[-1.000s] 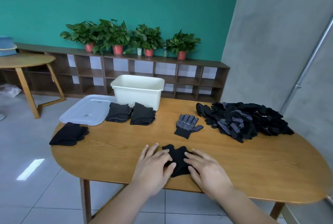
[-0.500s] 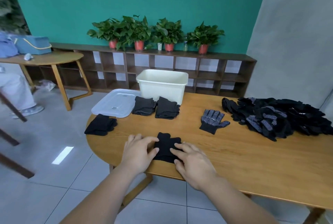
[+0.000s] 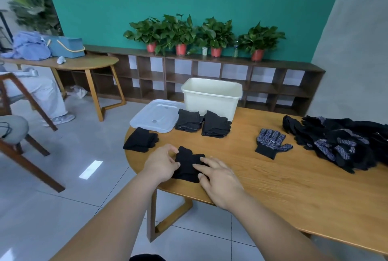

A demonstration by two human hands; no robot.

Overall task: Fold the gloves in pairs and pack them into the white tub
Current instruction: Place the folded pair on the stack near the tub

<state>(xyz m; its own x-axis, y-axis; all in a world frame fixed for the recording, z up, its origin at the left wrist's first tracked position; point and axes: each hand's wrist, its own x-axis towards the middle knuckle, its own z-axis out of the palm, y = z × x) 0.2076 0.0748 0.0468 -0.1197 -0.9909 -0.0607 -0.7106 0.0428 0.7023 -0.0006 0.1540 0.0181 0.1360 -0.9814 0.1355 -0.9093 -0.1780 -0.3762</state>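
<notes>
Though half hidden, folded gloves (image 3: 187, 166), left hand (image 3: 161, 165) pinched on, right hand (image 3: 220, 181) flat atop.

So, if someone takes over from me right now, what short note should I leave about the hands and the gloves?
Left hand pinches the left edge of the current pair at the near edge of the table; right hand lays straight fingers on it.
Done: three folded, not packed: left bundle by the lid, middle bundle and right bundle in front of the white tub.
Left: the single dotted glove and the loose pile at right need pairing and folding; then all go into the tub.
</notes>
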